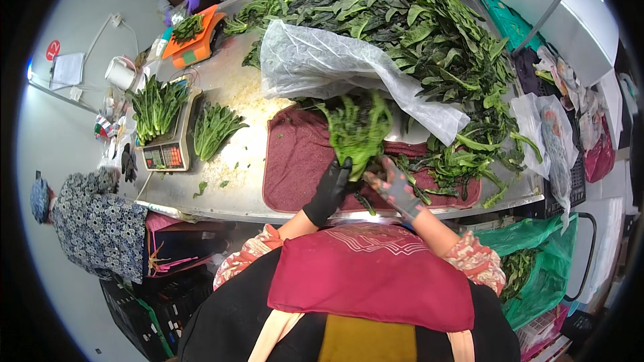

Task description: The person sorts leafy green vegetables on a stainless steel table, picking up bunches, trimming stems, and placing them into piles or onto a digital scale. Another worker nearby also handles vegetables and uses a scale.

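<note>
1. One long steel table (235,87) runs from the near edge up to the far end; its front rim bends across just above the person's apron, and bare metal shows mainly on the left half.
2. Heap of loose dark greens (429,33) fills the far right of the table, spilling down toward the right rim.
3. Clear plastic sheet (322,60), crumpled, lies over the heap's left flank and trails down to the right.
4. Maroon towel (295,161) spread flat at the near edge, touching the front rim; work happens on it.
5. Green plastic bag (550,261), open, hangs below the table's right corner with leaves inside.
6. Bunch of greens (359,131) stands upright over the towel, stems down.
7. Left hand (330,191), black glove, clamped round the bunch's stems.
8. Right hand (396,188), patterned glove, fingers spread, just beside the stems; grip cannot be told.
9. Weighing scale (168,151) at the left rim, coloured keypad facing near, a bundle on its pan; another bundle (215,127) lies just beside it.
10. Orange scale (194,40) at the far left, a purple-gloved co-worker's hand (193,0) behind it.
11. Red round sign (53,49) on the left wall, above a white paper.
</note>
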Demonstrator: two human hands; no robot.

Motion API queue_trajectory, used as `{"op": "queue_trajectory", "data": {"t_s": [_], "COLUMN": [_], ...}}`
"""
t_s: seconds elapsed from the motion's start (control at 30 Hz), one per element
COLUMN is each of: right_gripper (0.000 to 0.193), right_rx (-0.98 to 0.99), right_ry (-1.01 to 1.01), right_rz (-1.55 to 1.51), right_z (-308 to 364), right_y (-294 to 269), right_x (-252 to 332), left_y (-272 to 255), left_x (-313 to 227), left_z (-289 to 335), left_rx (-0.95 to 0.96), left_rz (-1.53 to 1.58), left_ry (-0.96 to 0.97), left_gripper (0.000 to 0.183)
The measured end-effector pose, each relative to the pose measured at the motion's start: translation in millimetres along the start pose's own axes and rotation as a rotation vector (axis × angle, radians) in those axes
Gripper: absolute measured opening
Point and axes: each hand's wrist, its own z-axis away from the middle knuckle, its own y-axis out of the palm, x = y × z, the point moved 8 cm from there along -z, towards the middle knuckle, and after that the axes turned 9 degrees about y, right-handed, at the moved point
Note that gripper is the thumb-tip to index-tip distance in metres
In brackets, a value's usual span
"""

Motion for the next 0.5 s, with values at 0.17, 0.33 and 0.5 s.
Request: {"op": "queue_trajectory", "data": {"t_s": [0.17,0.33,0.5], "right_gripper": [0.044,0.035,0.033], "right_rx": [-0.364,-0.135,-0.298], "right_ry": [-0.124,-0.078,-0.064], "right_rz": [0.284,0.382,0.022], "right_z": [-23,-7,17], "right_y": [-32,-51,-21], "right_x": [3,1,23], "left_y": [-5,-36,-38], "left_x": [4,53,23], "left_z": [-3,34,33], "left_rx": [0.045,-0.687,-0.367], "left_rz": [-0.044,0.749,0.743], "left_ry": [-0.187,-0.834,-0.885], "left_gripper": [0.048,0.035,0.031]}}
